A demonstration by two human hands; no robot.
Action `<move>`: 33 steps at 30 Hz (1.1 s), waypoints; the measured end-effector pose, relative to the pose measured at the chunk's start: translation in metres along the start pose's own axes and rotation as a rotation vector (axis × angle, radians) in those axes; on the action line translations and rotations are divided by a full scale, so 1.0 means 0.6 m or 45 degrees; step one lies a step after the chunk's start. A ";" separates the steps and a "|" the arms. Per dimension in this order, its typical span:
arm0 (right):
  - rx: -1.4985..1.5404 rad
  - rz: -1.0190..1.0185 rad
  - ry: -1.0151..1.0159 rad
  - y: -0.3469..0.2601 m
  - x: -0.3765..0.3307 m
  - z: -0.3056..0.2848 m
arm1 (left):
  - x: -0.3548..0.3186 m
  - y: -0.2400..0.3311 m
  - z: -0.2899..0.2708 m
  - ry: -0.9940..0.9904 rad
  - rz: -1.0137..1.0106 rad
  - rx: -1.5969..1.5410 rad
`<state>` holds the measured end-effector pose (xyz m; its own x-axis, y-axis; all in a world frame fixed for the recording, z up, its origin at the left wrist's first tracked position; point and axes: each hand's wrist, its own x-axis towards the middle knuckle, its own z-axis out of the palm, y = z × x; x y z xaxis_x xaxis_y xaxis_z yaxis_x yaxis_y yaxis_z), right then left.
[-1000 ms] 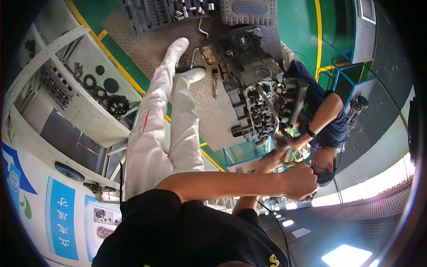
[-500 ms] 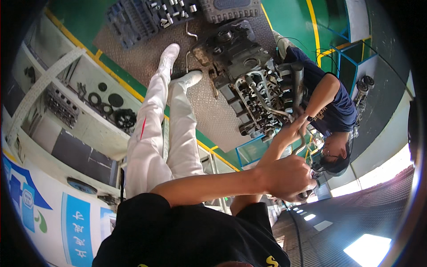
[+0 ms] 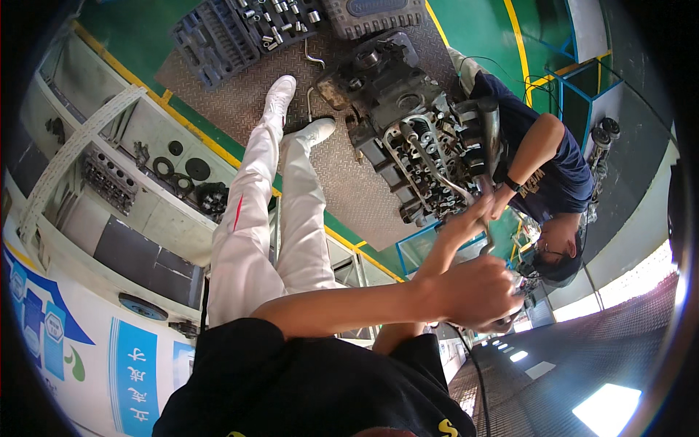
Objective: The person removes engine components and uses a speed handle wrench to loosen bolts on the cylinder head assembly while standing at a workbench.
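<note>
Left hand clenched, treadplate, green floor

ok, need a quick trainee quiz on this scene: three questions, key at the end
1. True or false: the co-worker wears a dark wristband.
2. In the picture, the engine lies on which side of the white shoes?
a) left
b) right
3. Short answer: what is the left hand gripping?

Key:
1. True.
2. b.
3. One end of a bent metal bar.
</note>
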<state>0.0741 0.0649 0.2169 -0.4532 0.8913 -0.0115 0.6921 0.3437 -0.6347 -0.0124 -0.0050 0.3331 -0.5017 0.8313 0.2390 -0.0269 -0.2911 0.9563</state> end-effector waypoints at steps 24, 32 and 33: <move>-0.130 -0.567 -0.078 -0.032 0.078 0.047 | 0.005 0.005 0.031 -0.248 -0.114 0.025; -0.204 -0.452 -0.252 -0.036 -0.130 0.037 | -0.005 -0.001 0.047 -0.337 -0.093 0.014; -0.197 -0.618 -0.272 -0.069 -0.073 0.055 | -0.020 -0.004 0.053 -0.335 -0.107 0.013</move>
<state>0.0466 0.0018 0.2181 -0.8336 0.5455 0.0870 0.4427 0.7538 -0.4855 0.0210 0.0006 0.3335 -0.2559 0.9472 0.1933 -0.0496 -0.2126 0.9759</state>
